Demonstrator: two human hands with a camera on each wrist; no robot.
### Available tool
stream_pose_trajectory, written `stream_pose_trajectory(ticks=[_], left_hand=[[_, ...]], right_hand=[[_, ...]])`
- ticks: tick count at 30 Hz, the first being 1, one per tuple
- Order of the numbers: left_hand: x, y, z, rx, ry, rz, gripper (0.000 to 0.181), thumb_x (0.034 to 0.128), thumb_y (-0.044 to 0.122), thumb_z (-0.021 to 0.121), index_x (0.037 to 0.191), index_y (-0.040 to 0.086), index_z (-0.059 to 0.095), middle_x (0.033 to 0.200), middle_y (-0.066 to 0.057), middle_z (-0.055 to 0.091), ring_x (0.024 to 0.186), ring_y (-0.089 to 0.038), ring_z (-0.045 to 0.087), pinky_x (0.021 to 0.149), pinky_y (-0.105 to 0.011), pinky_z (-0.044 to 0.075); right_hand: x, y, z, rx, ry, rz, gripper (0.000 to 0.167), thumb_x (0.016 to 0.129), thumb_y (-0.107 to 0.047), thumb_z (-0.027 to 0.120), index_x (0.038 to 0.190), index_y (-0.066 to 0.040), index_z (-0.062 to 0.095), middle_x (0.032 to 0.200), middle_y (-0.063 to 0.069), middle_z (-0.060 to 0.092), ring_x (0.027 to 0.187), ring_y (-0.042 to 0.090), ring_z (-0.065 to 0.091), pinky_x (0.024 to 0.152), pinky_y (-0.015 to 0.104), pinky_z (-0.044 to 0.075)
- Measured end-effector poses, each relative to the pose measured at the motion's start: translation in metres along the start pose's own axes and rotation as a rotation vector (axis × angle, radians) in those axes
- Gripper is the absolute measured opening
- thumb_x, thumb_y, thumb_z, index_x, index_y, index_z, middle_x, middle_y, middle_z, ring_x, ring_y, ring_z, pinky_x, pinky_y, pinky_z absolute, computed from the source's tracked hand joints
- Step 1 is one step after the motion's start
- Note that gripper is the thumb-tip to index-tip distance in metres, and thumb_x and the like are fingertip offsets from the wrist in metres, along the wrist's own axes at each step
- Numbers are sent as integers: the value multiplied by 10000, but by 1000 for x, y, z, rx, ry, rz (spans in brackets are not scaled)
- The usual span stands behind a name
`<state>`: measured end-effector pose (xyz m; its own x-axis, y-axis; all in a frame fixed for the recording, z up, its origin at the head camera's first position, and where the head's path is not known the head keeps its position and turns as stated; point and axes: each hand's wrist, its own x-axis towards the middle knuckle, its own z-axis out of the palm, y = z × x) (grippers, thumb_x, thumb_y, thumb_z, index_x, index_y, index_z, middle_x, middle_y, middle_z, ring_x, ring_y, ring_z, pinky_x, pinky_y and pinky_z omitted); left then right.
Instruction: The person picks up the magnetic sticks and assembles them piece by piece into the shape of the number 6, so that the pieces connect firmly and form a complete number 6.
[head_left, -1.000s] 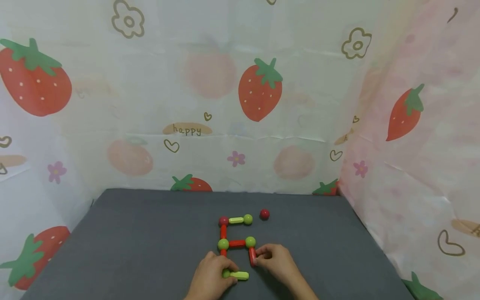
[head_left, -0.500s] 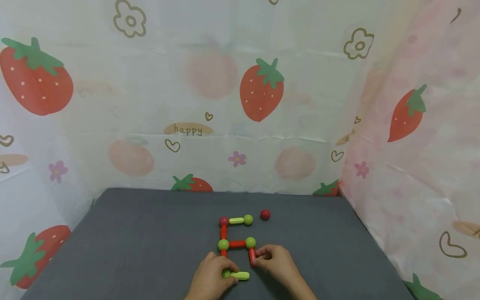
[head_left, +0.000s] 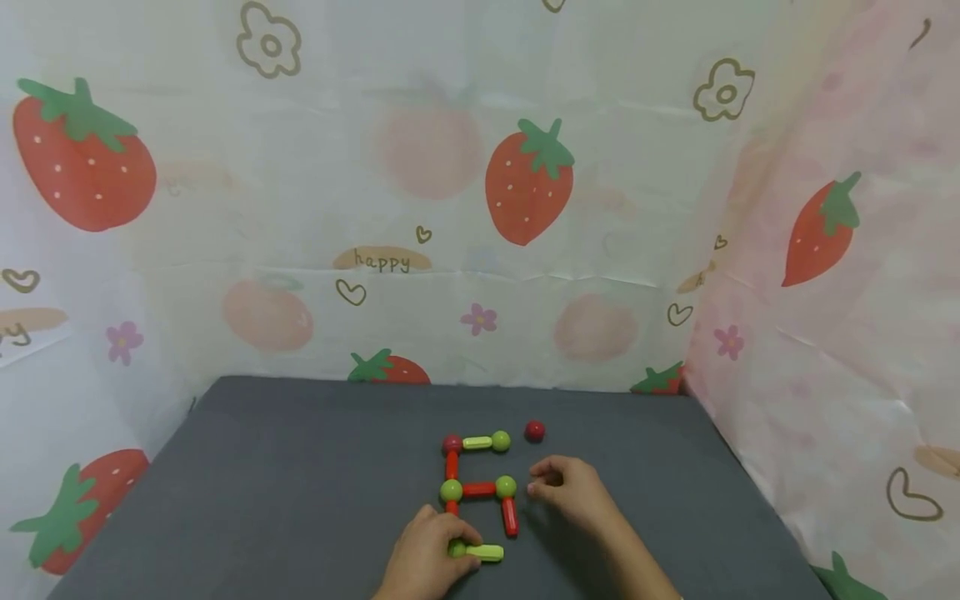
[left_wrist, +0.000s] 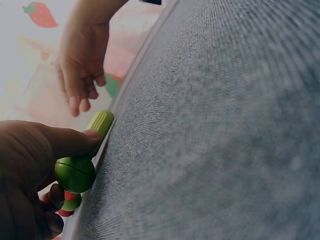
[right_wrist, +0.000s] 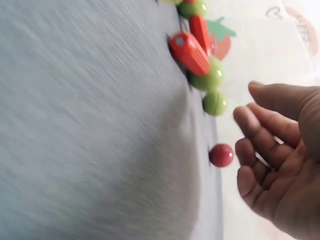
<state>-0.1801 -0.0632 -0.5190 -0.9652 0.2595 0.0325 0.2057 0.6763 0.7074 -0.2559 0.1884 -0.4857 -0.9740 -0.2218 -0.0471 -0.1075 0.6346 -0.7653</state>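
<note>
My left hand (head_left: 427, 552) holds a green ball (left_wrist: 75, 175) between thumb and fingers, with a yellow-green rod (head_left: 489, 552) attached to it. These belong to a figure of magnetic rods and balls lying on the dark table. From its middle green ball (head_left: 451, 491), a red rod (head_left: 480, 490) runs right to another green ball (head_left: 506, 487). A further red rod (head_left: 510, 517) points down from there, its near end unattached. My right hand (head_left: 573, 493) hovers right of that corner, fingers loosely bent, touching nothing. The left fingers partly hide the lower red rod (head_left: 452, 507).
A loose red ball (head_left: 535, 431) lies behind the right hand, apart from the figure. The figure's top row has a red ball (head_left: 452, 444), a light yellow rod (head_left: 477, 442) and a green ball (head_left: 501, 441). Strawberry-printed cloth (head_left: 615, 250) hangs around the table.
My right hand has let go of the downward red rod and moved up and to the right. The left hand keeps its hold on the lower green ball.
</note>
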Motion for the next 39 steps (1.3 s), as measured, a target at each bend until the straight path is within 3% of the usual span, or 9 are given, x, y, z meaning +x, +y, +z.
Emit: stream_pose_trajectory(ticks=[8, 12, 17, 27, 39], left_hand=[[0, -1, 1, -6, -14, -1, 164, 758, 284, 904, 879, 337, 806, 781, 208, 630, 727, -108, 420, 635, -278, 382], [-1, -1, 1, -14, -14, 3, 168, 760, 276, 903, 888, 332, 809, 786, 212, 640, 731, -102, 423, 637, -274, 384], [-2, -1, 0, -22, 5, 10, 175, 755, 272, 907, 892, 323, 810, 786, 209, 638, 733, -91, 421, 632, -267, 386], [-2, -4, -2, -22, 18, 7, 179, 750, 282, 909, 889, 331, 808, 781, 195, 631, 736, -86, 422, 636, -264, 393], [-2, -2, -4, -31, -6, -16, 167, 754, 279, 907, 874, 337, 805, 759, 212, 628, 730, -108, 417, 626, -277, 365]], right_hand=[[25, 1, -18, -67, 121, -74, 200, 920, -168, 781, 1113, -124, 746, 919, -58, 696, 847, 120, 628, 723, 339, 519], [41, 5, -26, -137, 168, -107, 221, 924, -182, 779, 1139, -145, 746, 1047, -27, 698, 1001, 191, 626, 824, 415, 529], [63, 11, -33, -170, 206, -84, 273, 920, -204, 786, 1180, -140, 736, 1164, 17, 696, 1141, 272, 598, 914, 490, 508], [87, 25, -26, -113, 160, -17, 370, 941, -195, 759, 1293, -107, 689, 1272, 104, 674, 1177, 327, 611, 906, 512, 517], [91, 37, -10, -33, 145, -15, 451, 913, -85, 764, 1350, -98, 652, 1219, 158, 709, 1044, 294, 676, 789, 414, 549]])
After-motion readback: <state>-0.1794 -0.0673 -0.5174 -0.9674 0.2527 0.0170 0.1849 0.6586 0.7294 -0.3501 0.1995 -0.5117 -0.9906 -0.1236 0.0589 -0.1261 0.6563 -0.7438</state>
